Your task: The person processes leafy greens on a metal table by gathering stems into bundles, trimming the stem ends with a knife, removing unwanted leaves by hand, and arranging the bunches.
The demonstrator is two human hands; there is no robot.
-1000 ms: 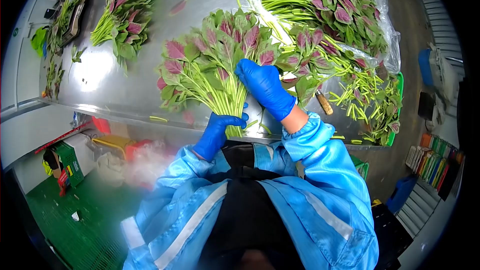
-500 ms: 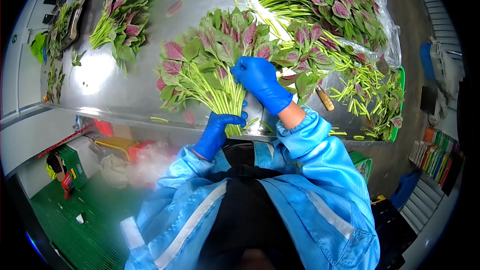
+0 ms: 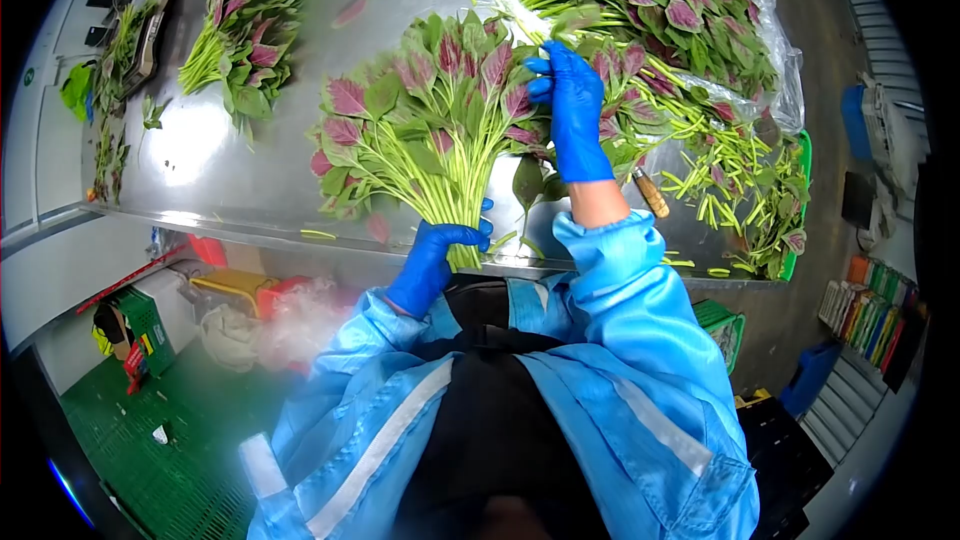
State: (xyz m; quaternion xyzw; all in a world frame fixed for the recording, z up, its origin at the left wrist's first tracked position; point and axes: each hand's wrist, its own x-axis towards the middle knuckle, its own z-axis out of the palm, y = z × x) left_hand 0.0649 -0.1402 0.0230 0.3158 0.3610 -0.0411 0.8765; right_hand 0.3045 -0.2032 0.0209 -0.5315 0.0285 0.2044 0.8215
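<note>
My left hand (image 3: 436,258), in a blue glove, is wrapped round the lower stems of a fanned bunch of red-and-green leafy stalks (image 3: 440,165) at the table's front edge. To the right of the bunch, my right hand (image 3: 572,100), also gloved in blue, is raised with its fingers curled; a blurred green leaf shows at its fingertips, and what they grip is too unclear to tell. Beyond it a large pile of the same greens (image 3: 650,0) lies on clear plastic (image 3: 787,80). A wooden-handled tool (image 3: 651,194) lies right of my right wrist.
Another bunch (image 3: 250,30) lies on the metal table (image 3: 350,50) at the back left, near a dark-framed device (image 3: 147,48). Cut stem pieces (image 3: 710,210) are heaped at the right beside a green tray edge (image 3: 800,200). A bit of another person's blue glove shows at the top left.
My right hand has moved off the bunch, up and to the right, towards the large pile. My left hand keeps its hold on the stems.
</note>
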